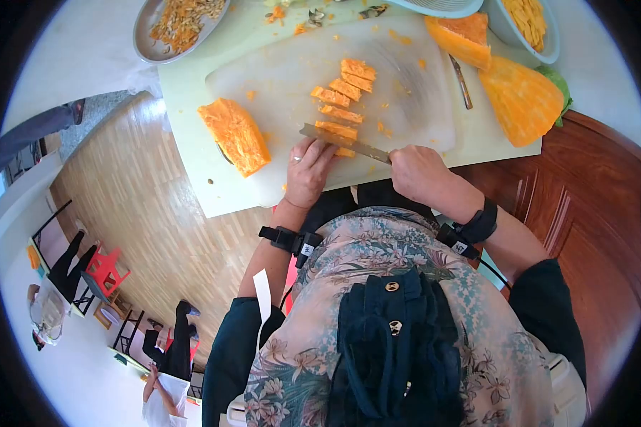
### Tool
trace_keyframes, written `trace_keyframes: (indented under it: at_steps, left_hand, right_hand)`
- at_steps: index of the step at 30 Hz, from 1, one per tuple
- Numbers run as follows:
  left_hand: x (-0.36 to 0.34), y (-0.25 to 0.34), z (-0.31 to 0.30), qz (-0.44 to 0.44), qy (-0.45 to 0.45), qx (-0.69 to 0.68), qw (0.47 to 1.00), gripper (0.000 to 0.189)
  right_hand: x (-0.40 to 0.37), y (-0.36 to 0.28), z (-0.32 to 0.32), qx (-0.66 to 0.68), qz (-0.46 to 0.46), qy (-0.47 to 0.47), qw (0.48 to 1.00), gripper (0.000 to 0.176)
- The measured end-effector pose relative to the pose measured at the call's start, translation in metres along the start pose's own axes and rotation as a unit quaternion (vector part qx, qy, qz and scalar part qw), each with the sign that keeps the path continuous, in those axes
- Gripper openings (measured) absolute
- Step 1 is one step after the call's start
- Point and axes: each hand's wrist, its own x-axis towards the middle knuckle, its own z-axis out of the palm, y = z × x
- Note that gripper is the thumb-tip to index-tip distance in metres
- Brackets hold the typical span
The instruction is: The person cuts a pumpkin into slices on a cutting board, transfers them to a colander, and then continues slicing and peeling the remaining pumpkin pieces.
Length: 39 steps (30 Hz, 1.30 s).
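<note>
My right hand [419,173] is wrapped round the handle of a kitchen knife [367,149], whose blade points left across the near part of a whitish cutting board [278,71]. Curled fingers of my left hand [309,172] press on a piece of pumpkin [345,152] at the near side of the blade. That piece is mostly hidden by the fingers and the knife. Several cut orange pumpkin strips [340,114] lie in a loose row beyond the blade. A thick pumpkin chunk [235,136] rests at the board's left edge.
At the right lie a large pumpkin wedge [521,102], another pumpkin piece [463,41] and a small knife [461,82]. A metal bowl of seeds and pulp [144,35] stands far left, a tub of cut strips [550,47] far right. Other people [165,391] sit across the room.
</note>
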Motion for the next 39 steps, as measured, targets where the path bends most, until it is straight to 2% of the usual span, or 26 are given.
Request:
trace_keyframes:
  at_steps: [4,9,16,22,25,28,34,36,39]
  left_hand:
    - [0.0,-0.002,-0.001,0.008,0.003,-0.007,1.0,0.029]
    - [-0.004,-0.007,0.001,0.005,-0.01,0.005,1.0,0.03]
    - [-0.004,-0.008,-0.002,0.018,-0.027,0.004,0.999,0.032]
    - [0.0,-0.005,-0.004,0.014,-0.029,-0.007,0.999,0.032]
    - [0.001,-0.006,-0.003,0.02,-0.023,-0.013,0.999,0.032]
    - [0.001,-0.007,-0.002,0.026,-0.024,-0.014,0.999,0.032]
    - [-0.002,-0.006,-0.001,0.039,-0.024,0.002,0.999,0.034]
    - [-0.002,-0.005,-0.001,0.049,-0.018,0.01,0.999,0.034]
    - [-0.004,-0.006,-0.002,0.04,-0.036,0.017,0.998,0.036]
  right_hand:
    - [0.004,-0.003,-0.007,-0.014,0.005,-0.03,0.999,0.016]
    - [0.001,-0.006,-0.015,-0.005,-0.024,0.019,1.0,0.012]
    - [-0.001,0.004,-0.012,-0.044,-0.012,0.015,0.999,0.012]
    - [0.006,0.005,-0.022,-0.057,-0.01,-0.045,0.997,0.016]
    - [0.014,0.004,-0.024,-0.023,0.024,-0.077,0.997,0.013]
    - [0.023,0.004,-0.018,-0.005,-0.018,-0.079,0.997,0.013]
    - [0.059,-0.015,0.003,-0.041,-0.072,-0.015,0.996,0.015]
    - [0.053,-0.021,0.004,-0.025,-0.013,0.001,1.0,0.017]
    - [0.055,-0.021,0.004,-0.032,0.0,-0.003,0.999,0.018]
